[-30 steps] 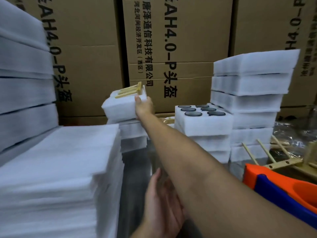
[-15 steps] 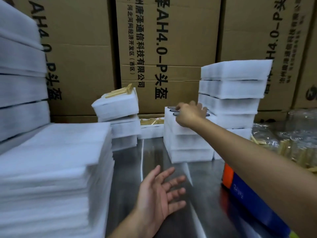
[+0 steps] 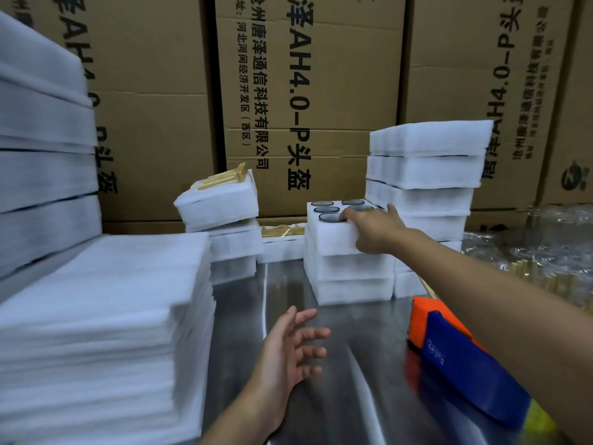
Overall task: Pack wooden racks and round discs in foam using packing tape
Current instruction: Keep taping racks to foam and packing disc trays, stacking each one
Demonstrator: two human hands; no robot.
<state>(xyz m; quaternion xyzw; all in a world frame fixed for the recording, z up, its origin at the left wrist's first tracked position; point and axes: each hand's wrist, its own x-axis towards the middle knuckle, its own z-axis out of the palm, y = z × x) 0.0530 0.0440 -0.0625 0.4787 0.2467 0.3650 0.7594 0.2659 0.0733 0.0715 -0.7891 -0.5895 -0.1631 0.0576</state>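
Observation:
A white foam block [image 3: 330, 237] with several dark round discs [image 3: 326, 209] set in its top lies on a short foam pile at the centre. My right hand [image 3: 373, 228] grips this block at its right end, fingers over the top edge by a disc. To the left, a foam block [image 3: 221, 200] with a wooden rack [image 3: 221, 179] on top sits tilted on another pile. My left hand [image 3: 290, 351] hovers open, palm up, over the metal table [image 3: 337, 364], holding nothing.
A thick stack of foam sheets [image 3: 102, 316] fills the near left. Tall foam piles stand at the far left [image 3: 41, 146] and behind my right hand [image 3: 426, 175]. An orange-and-blue tape dispenser [image 3: 455, 354] lies at the right. Loose wooden racks in plastic [image 3: 542, 271] and cardboard boxes [image 3: 308, 91] lie beyond.
My right hand let go of the rack-topped foam block on the left pile, swung right and took hold of the disc block. My left hand stays open over the table.

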